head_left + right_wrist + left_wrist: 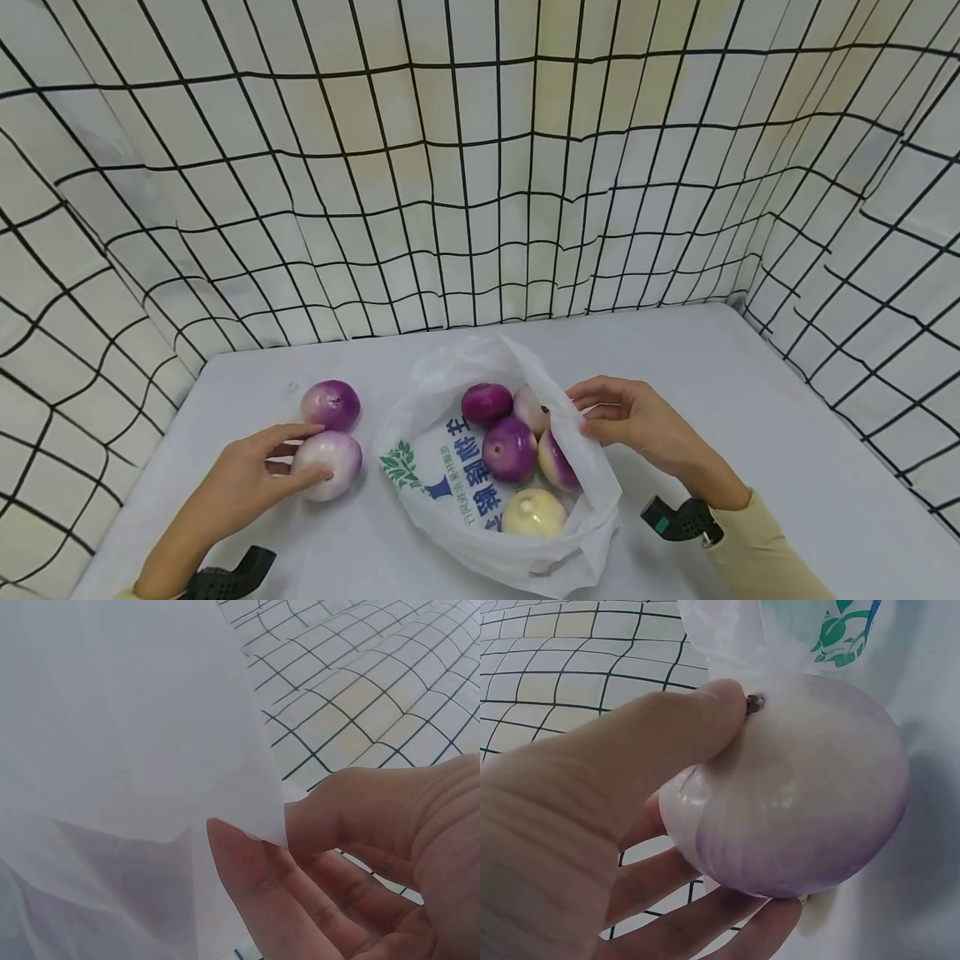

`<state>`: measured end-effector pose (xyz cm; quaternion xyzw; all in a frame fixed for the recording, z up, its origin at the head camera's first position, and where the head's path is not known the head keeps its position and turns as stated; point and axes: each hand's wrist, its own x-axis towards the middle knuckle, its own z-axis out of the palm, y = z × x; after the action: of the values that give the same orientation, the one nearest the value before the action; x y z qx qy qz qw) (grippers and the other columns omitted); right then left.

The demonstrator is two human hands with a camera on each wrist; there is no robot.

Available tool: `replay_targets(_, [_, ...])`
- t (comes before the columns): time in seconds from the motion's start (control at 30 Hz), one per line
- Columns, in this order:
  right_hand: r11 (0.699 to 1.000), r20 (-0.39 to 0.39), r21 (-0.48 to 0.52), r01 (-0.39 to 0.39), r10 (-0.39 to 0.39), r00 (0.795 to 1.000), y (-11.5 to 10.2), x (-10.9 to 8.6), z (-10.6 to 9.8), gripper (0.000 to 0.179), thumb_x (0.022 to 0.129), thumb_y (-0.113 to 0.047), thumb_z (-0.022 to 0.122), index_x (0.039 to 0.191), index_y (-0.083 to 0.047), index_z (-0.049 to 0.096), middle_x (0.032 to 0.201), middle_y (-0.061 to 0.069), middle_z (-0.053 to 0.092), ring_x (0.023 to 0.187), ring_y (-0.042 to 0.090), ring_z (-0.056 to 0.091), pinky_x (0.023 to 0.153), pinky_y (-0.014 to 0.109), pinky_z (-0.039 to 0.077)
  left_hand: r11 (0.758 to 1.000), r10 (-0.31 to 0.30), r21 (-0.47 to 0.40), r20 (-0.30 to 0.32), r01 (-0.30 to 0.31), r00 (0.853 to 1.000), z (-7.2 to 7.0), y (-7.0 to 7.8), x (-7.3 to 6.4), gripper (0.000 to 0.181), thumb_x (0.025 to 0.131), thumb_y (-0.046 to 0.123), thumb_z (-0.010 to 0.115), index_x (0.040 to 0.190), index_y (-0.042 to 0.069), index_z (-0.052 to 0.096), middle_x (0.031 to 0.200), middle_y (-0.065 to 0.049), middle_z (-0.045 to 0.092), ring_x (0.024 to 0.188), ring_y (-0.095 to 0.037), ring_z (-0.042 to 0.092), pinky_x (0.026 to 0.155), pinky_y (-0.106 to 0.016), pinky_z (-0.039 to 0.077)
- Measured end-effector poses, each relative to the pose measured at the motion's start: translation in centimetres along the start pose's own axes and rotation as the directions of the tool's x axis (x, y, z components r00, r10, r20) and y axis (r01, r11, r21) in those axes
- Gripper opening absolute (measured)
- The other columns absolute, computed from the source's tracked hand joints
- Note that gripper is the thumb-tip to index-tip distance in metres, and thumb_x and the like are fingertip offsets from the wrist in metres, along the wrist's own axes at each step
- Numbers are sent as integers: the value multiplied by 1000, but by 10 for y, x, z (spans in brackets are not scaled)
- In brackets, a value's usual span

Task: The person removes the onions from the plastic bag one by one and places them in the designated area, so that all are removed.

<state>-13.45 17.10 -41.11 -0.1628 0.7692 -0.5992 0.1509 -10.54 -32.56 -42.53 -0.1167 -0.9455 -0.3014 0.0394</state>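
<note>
My left hand grips a pale purple-white onion, thumb near its dark stem end and fingers round the far side. In the left wrist view this onion fills the middle. Just behind it lies a darker purple onion. A white plastic bag with green and blue print stands open in the centre. Inside are several onions, among them a purple onion and a yellowish onion. My right hand pinches the bag's right rim between thumb and fingers; the thin plastic shows there.
A white-covered table carries everything. Black netting over pale cloth rises along the back and both sides. Both wrists wear small black camera mounts, the right one close beside the bag.
</note>
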Motion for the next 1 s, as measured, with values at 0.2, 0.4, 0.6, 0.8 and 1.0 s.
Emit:
replay_targets(0.2, [1000,-4,-2,-7,7,1000,1,2,-1,44,93,-13,75,134,-6,62,124,6,72,103,14,75,84,33,64,1000,-20,4,13,20,1000,1,-4,0,59,84,38,87,132,8,68,128,-20,72,87,-16,78,71,-22,64])
replay_targets(0.4, [1000,-1,-4,-5,5,1000,3,1,-1,43,93,-14,75,134,-6,62,122,2,72,102,14,75,83,34,64,999,16,38,7,-16,1000,3,-6,2,53,86,37,85,129,10,70,126,-15,74,93,-10,75,72,-23,64])
replay_targets(0.6, [1000,-7,-22,3,-3,1000,3,1,-1,42,94,-14,75,133,-6,63,123,6,72,101,14,75,84,33,65,998,10,63,-12,-10,1000,0,-7,1,51,88,39,82,129,12,70,125,-13,75,94,-18,76,73,-26,64])
replay_targets(0.8, [1000,-9,-22,-1,1,1000,3,1,-1,43,93,-13,75,134,-5,62,125,14,71,101,13,75,83,32,65,996,39,85,-47,-35,998,-2,-9,1,48,88,37,83,128,13,71,123,-8,77,97,-10,73,74,-22,63])
replay_targets(1.0, [1000,-4,-20,-2,2,1000,4,2,-1,43,94,-12,74,134,-4,62,128,20,69,101,13,75,83,32,64,995,46,87,-71,-40,996,-4,-9,2,46,90,35,82,127,11,71,119,-10,78,99,-17,75,74,-21,62])
